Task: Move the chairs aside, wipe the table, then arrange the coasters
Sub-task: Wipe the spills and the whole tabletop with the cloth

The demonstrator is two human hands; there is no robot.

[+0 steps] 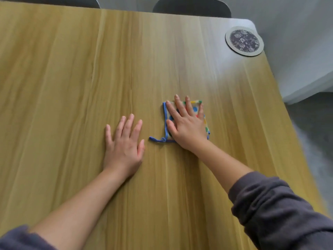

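Note:
A wooden table fills the view. A small folded cloth, pale with coloured dots and a blue trim with a loop, lies right of centre. My right hand presses flat on it with straight fingers. My left hand rests flat on the bare wood to the left of the cloth, fingers spread, touching nothing else. A round coaster with a dark floral centre and pale rim sits at the far right corner, slightly over the table's edge.
The dark backs of two chairs show beyond the table's far edge, one at top centre and one at top left. Grey floor lies to the right of the table, with a pale ledge there.

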